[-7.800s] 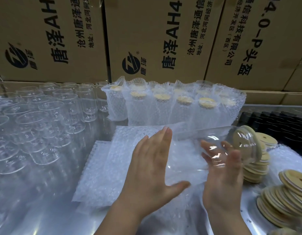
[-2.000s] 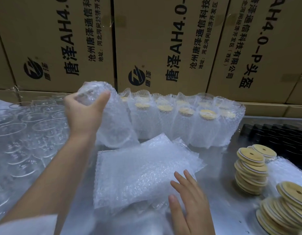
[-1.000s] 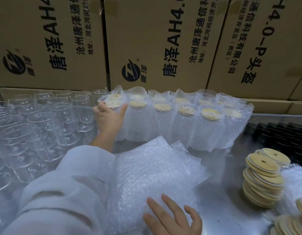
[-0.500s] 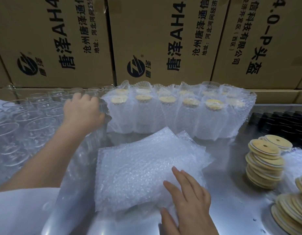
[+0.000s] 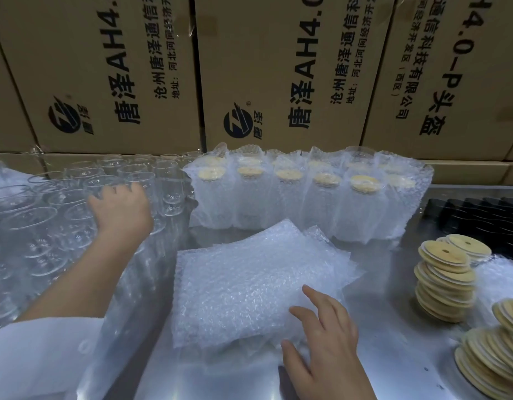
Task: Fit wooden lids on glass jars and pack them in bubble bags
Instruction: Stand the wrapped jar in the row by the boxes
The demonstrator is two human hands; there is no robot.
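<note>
Left hand is reaching over the cluster of empty glass jars at left, back of hand up, fingers bending down onto one jar's rim. Fingertips are hidden, so I cannot tell whether it is gripping. White sleeve is showing at lower left.

Right hand is lying flat with fingers spread on the near corner of the stack of bubble bags, centre of the metal table.

Bagged lidded jars are standing upright in a row behind the stack, against the cardboard boxes. Wooden lids are sitting in leaning piles at right, untouched.
</note>
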